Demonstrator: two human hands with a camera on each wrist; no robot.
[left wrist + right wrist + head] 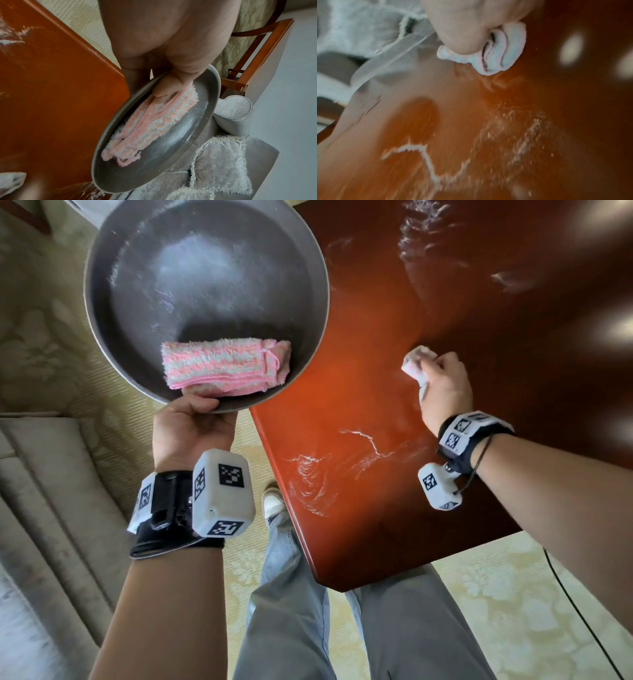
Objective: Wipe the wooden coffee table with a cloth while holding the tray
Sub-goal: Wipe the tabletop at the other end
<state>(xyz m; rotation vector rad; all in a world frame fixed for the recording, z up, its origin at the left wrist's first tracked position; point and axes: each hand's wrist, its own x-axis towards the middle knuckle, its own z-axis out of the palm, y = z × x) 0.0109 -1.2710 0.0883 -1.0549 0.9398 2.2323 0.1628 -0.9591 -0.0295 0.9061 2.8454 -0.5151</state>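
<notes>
My left hand (pixel 195 419) grips the near rim of a round grey tray (pixel 144 261) held in the air left of the table; its thumb (pixel 164 88) presses on a folded pink-and-white cloth (pixel 222 368) lying in the tray (pixel 188 135). My right hand (pixel 442 381) is curled round a bunched white-and-pink cloth (pixel 416 364) and presses it on the glossy reddish wooden coffee table (pixel 445 302). The wad (pixel 503 54) touches the tabletop (pixel 556 94). White powdery streaks (pixel 366 443) lie on the wood near and far of the hand.
A grey sofa (pixel 41 491) with fringed cushions (pixel 221 162) stands on the left. A wooden chair (pixel 254 56) is beyond it. Pale patterned carpet (pixel 513 594) surrounds the table. My legs (pixel 342 611) stand at the table's near corner; a black cable (pixel 575 611) runs along the floor at right.
</notes>
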